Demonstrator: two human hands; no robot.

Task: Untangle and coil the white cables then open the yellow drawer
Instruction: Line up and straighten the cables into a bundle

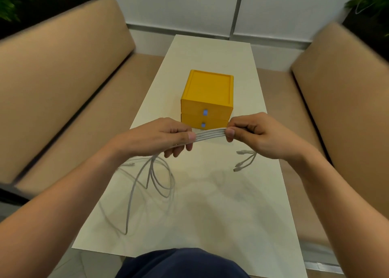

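Several white cables [210, 135] are stretched side by side between my two hands, just above the table. My left hand [168, 137] pinches the bundle with thumb and fingers, and long loops of cable [160, 178] hang from it down to the tabletop. My right hand [250, 133] pinches the other end, with the connector ends [244, 159] dangling below it. Behind the hands stands the yellow drawer unit [207, 98], with two shut drawers, each with a small blue handle.
The white table [210, 204] is long and narrow, with beige sofas on the left [63, 77] and on the right [336, 88]. A white wall stands beyond the far edge. My dark-clothed knee [181, 263] is at the near edge.
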